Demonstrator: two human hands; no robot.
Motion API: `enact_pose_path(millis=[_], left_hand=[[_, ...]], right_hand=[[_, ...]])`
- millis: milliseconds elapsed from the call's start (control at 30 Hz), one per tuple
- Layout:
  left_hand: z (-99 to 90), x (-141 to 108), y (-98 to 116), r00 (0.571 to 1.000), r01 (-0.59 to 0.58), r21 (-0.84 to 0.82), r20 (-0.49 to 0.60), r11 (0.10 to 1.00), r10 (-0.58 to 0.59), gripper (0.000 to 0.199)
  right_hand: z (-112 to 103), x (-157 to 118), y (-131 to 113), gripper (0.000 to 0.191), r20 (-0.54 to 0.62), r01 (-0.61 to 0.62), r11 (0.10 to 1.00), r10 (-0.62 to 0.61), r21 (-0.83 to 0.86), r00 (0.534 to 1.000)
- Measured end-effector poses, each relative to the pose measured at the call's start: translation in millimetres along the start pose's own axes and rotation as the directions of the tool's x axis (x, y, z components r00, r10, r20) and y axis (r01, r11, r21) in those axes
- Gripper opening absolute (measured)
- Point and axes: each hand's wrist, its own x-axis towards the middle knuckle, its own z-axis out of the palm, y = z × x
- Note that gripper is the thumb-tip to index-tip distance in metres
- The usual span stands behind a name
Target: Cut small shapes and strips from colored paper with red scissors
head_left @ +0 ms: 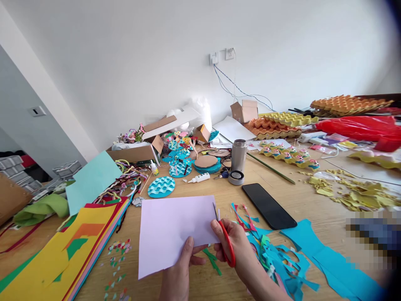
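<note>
White wall (140, 62) rises behind a wooden table (131, 228) crowded with craft bits, and a sheet of lilac paper (172, 230) is held up over the table's near side, roughly in the middle. It is plain, pale and smooth, with a soft shadow toward the lower right. Its top edge runs nearly level, while its lower edge slopes down to a corner at the left, so the sheet looks deeper on that side. At the upper right a narrow sliver of the same colour stands just beside the scissor blades.

My left hand (183, 265) pinches the sheet by its lower edge, thumb flat on the face and fingers underneath. My right hand (242, 248) is closed around the red handles of the scissors (232, 253), whose dark blades point up along the right edge of the paper; how far apart the blades are, I cannot tell.

Blue paper scraps (288, 263) lie to the right, near a black phone (268, 207). To the left is a pile of coloured paper (90, 213), yellow mostly on top, with confetti (117, 259) scattered beside it. Farther back stand a metal flask (239, 154) and, lying left of it, a white glue bottle (199, 178)
</note>
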Motion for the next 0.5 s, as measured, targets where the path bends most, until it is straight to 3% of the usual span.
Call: enact_pose_path(millis=[500], left_hand=[[-0.1, 0.1, -0.7, 1.000, 0.011, 0.003, 0.000, 1.000, -0.011, 0.056]], right_hand=[[-2.3, -3.6, -2.8, 0.041, -0.024, 0.073, 0.991, -0.077, -0.115, 0.997]])
